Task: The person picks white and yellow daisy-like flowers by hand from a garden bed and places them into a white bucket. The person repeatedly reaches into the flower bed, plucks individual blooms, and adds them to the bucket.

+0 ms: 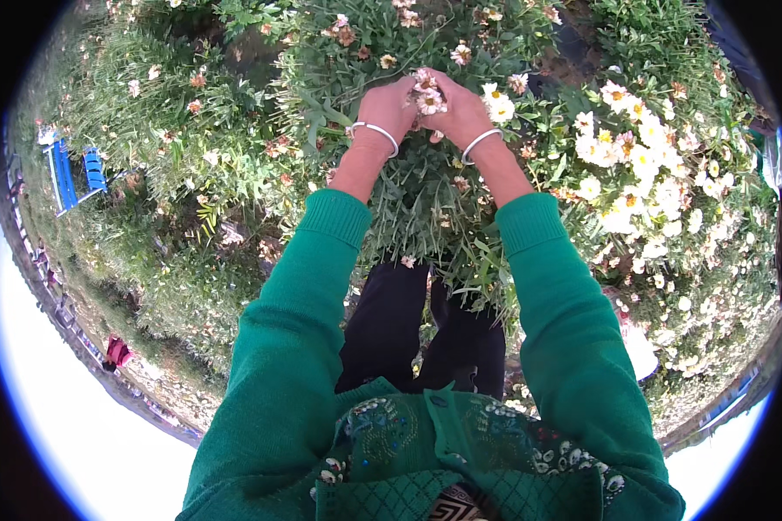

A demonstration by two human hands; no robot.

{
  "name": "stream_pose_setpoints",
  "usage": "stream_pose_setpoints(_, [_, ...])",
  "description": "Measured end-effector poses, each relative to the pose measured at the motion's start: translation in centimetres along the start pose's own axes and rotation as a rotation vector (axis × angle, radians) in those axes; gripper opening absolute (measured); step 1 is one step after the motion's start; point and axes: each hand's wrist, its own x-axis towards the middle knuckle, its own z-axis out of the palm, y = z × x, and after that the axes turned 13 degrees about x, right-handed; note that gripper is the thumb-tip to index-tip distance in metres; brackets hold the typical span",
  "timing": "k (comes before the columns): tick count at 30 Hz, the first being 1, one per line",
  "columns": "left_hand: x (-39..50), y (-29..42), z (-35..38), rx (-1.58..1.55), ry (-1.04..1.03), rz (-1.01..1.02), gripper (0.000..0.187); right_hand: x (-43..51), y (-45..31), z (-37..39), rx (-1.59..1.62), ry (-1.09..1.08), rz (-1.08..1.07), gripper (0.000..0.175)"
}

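A small bunch of white-and-pink chrysanthemum-like flower heads (429, 101) sits between my two hands, over the leafy plants. My left hand (386, 109) curls around the bunch from the left, with its fingers bent inward. From the other side my right hand (461, 109) closes on the same flowers, its thumb side against them. Most fingertips are hidden behind the hands and blooms. Each wrist carries a pale bangle. Just beyond my right hand, white flowers with yellow centres (498, 103) stand on the plant. Green stems and leaves (423, 195) fill the space below my hands.
Dense white blooms (645, 150) grow at the right, and browned flower heads (197, 79) dot the plants at the left. A blue slatted object (72, 172) stands among the plants at far left. Farther off is a person in pinkish-red clothing (117, 352). Dark fabric (736, 52) lies at the upper right.
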Motion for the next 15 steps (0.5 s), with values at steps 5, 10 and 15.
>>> stream_pose_setpoints(5, [-3.0, 0.4, -0.6, -0.14, 0.186, 0.053, 0.028, 0.2, 2.7, 1.8, 0.321, -0.119, 0.16, 0.04])
stream_pose_setpoints(10, [-5.9, -0.3, -1.2, -0.423, 0.194, -0.192, 0.025, -2.8, 3.7, 1.5, 0.472, -0.112, 0.33, 0.02])
stream_pose_setpoints(15, [-8.6, -0.6, 0.5, -0.559, 0.067, -0.263, 0.018, -7.4, 4.0, 0.2, 0.115, 0.151, 0.26, 0.022])
